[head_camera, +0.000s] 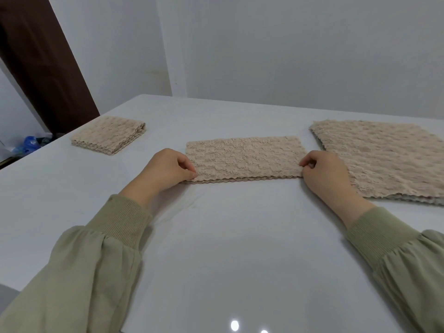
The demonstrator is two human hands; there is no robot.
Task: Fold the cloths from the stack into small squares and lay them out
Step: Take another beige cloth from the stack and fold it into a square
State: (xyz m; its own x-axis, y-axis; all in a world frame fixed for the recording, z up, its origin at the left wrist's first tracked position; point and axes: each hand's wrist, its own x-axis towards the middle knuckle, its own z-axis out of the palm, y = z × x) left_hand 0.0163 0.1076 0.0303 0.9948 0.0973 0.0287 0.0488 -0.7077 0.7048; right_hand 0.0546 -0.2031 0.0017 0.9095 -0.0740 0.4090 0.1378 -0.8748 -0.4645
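A beige textured cloth [243,158] lies in the middle of the white table, folded in half into a long rectangle with its doubled edge toward me. My left hand [168,168] pinches its near left corner. My right hand [324,170] pinches its near right corner. A stack of unfolded beige cloths [384,159] lies flat at the right. One cloth folded into a small square [109,134] rests at the far left of the table.
The white table [228,248] reaches toward me with a glossy surface. A dark brown door frame [40,63] stands at the back left, with blue plastic items [28,143] on the floor beyond the table's left edge. Grey walls stand behind.
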